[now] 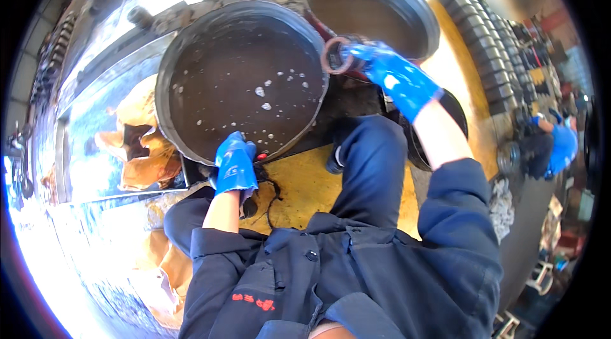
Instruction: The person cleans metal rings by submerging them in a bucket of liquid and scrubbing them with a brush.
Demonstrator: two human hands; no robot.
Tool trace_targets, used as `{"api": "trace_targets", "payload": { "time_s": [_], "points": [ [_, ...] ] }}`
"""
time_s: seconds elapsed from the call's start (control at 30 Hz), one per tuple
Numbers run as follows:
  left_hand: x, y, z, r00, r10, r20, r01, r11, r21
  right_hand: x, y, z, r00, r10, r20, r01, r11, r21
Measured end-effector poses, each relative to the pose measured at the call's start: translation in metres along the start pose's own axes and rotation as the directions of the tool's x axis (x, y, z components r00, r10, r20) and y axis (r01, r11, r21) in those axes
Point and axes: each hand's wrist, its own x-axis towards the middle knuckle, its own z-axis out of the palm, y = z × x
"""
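My right hand [396, 77], in a blue glove, grips a reddish-brown ring-shaped part [325, 59] at its right side. The ring hangs between two round tubs, just beyond the right rim of the left tub [167, 108]. Dark brown liquid [223, 75] with white flecks of foam fills that tub. At the near rim, my left hand [235, 164], also gloved in blue, has its fingers drawn together and bent over the edge. Whatever those fingers hold is hidden. A small red thing [261, 156] shows right beside them.
A second tub [433, 36] of brown liquid stands at the back right, with a dark bucket [459, 124] nearer my right arm. Ribbed metal parts [477, 40] are stacked at the right. Brown paper [153, 164] lies left. A person in blue [561, 148] is at far right.
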Motion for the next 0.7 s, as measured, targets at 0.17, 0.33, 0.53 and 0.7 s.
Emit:
{"api": "trace_targets", "payload": {
  "time_s": [0.17,0.33,0.53,0.7],
  "points": [
    [-0.003,0.004,-0.004,0.992,-0.084,0.093,0.09,0.993,-0.07,0.045,0.025,0.124,0.871,-0.463,0.164,0.459,0.648,-0.608],
    [-0.001,0.024,-0.003,0.997,-0.049,0.052,0.051,0.998,-0.048,0.158,0.049,0.162,0.978,0.012,0.208,0.051,0.955,-0.293],
    [-0.012,0.018,0.007,0.994,0.103,-0.022,-0.104,0.99,-0.091,0.1,0.014,0.161,0.978,-0.182,-0.097,0.204,0.929,0.309],
    [0.009,-0.014,0.035,0.98,0.148,-0.136,-0.171,0.969,-0.178,0.017,-0.039,0.067,0.947,-0.319,-0.018,0.319,0.942,0.101]
  ]
}}
